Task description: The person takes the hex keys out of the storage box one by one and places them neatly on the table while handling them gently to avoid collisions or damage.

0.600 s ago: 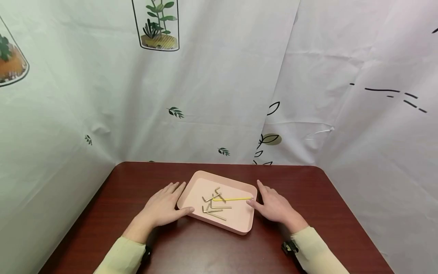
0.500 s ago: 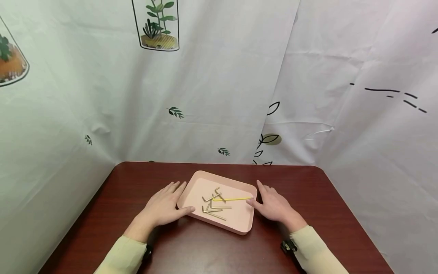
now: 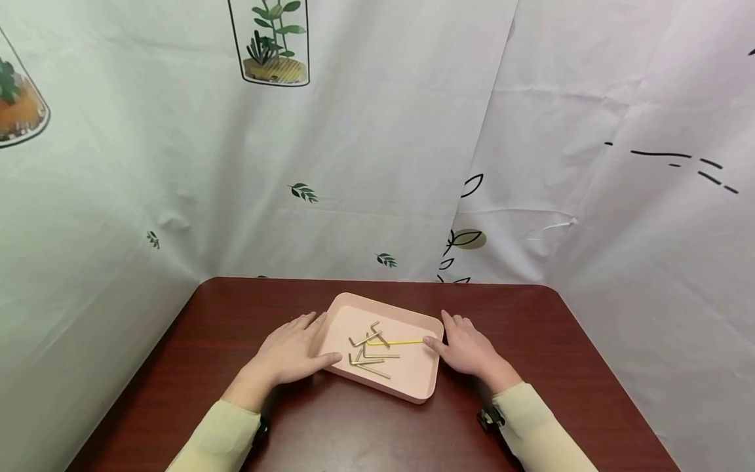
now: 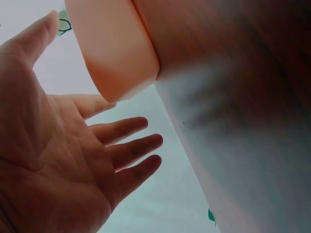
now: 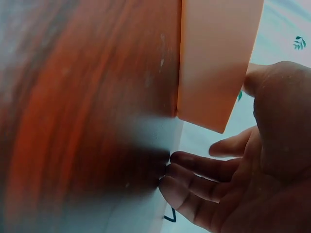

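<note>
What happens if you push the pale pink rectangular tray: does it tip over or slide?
The pale pink rectangular tray probably slides rather than tips, since it looks low and wide on the smooth, shiny dark red-brown table. It's likely stiff: its raised walls hold a neat, even shape. The gold-coloured L-shaped metal keys lying loose inside might skid about.

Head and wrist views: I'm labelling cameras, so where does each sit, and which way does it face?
Head: on the head, facing forward and down at the pink tray of L-shaped rods; left hand, right hand and sleeves show.
Left wrist: on that wrist, facing the tray's outside; the left hand shows.
Right wrist: on that wrist, facing the tray's outside from the opposite end; the right hand shows.
Both wrist views share the tray and table.
</note>
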`<state>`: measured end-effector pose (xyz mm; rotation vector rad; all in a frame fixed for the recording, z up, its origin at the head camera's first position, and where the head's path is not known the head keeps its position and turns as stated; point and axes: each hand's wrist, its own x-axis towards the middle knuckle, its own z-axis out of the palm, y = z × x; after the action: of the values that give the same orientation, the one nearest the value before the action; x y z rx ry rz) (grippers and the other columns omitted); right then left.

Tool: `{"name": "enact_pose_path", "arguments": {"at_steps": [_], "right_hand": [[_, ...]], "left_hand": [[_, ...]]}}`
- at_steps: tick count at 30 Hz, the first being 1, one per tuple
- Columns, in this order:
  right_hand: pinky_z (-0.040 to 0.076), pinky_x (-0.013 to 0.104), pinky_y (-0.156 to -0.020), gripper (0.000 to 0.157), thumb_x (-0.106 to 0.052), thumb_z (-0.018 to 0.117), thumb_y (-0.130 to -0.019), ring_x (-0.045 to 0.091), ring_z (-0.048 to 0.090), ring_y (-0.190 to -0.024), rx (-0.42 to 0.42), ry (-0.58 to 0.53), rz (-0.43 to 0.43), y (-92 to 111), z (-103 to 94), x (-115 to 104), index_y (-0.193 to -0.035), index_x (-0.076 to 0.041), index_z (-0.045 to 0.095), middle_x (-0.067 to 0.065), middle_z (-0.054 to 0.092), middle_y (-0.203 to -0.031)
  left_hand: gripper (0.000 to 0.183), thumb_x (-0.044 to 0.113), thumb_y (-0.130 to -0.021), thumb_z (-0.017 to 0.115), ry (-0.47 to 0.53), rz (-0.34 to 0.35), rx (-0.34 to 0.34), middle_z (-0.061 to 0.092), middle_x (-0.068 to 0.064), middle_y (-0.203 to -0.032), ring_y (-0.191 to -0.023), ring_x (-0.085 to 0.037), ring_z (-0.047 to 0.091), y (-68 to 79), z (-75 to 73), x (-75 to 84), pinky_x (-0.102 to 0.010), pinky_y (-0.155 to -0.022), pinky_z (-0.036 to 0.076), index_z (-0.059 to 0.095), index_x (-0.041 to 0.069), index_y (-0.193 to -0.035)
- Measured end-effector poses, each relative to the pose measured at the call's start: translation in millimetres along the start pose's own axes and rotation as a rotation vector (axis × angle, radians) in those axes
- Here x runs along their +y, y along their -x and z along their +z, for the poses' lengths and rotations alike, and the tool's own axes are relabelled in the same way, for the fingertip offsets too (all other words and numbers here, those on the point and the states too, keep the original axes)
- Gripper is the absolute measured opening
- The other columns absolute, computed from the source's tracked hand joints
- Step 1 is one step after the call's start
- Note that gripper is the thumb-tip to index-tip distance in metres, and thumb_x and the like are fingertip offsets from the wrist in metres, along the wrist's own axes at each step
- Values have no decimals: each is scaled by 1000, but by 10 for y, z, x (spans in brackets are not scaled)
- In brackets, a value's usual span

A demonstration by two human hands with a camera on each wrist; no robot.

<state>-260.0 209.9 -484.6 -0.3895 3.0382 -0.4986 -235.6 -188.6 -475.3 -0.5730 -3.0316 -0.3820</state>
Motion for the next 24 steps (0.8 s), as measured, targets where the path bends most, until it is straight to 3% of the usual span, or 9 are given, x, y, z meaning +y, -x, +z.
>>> {"name": "enact_pose_path", "arguments": {"at_steps": [7, 15, 24], "right_hand": [[52, 63, -108, 73, -50, 65, -110, 45, 62, -135, 9, -10, 7, -25, 12, -36, -151, 9, 55, 29, 64, -142], [58, 58, -96, 58, -42, 67, -110, 38, 73, -112, 13, -39, 21, -39, 40, -62, -140, 8, 58, 24, 72, -122], [57, 59, -101, 65, -28, 65, -107, 42, 73, -119, 10, -83, 38, -57, 68, -93, -151, 16, 46, 33, 70, -132]], "left_hand": [[107, 82, -97, 59, 4, 4, -5, 50, -26, -166, -152, -47, 50, -25, -11, 42, -65, -123, 39, 44, 5, -170], [105, 78, -97, 63, 15, -1, -8, 50, -27, -166, -154, -46, 48, -33, -13, 69, -64, -123, 39, 45, 4, -169], [103, 77, -96, 65, 14, 4, -1, 50, -28, -165, -154, -46, 48, -50, -29, 97, -63, -124, 38, 46, 6, -169]]}}
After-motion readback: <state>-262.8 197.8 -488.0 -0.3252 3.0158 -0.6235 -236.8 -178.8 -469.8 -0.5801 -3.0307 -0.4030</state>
